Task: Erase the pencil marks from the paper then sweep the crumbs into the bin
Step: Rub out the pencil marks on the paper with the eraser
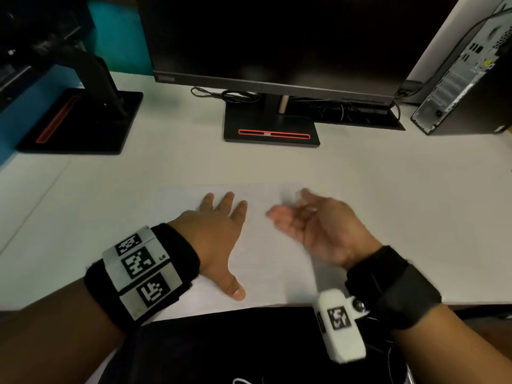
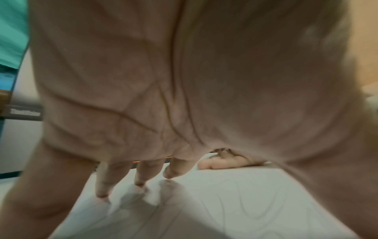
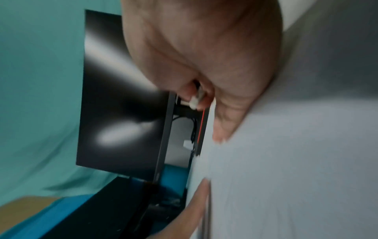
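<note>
A white sheet of paper lies on the white desk near its front edge. My left hand presses flat on the sheet with fingers spread. In the left wrist view the fingertips touch the paper, which shows faint curved pencil lines. My right hand is blurred and stands on its little-finger edge over the sheet, right of the left hand. It pinches a small white eraser between thumb and fingers. No bin is in view, and I cannot make out any crumbs.
A dark monitor on a black stand base stands behind the paper, with cables beside it. Another black stand is at the back left. A computer tower is at the back right.
</note>
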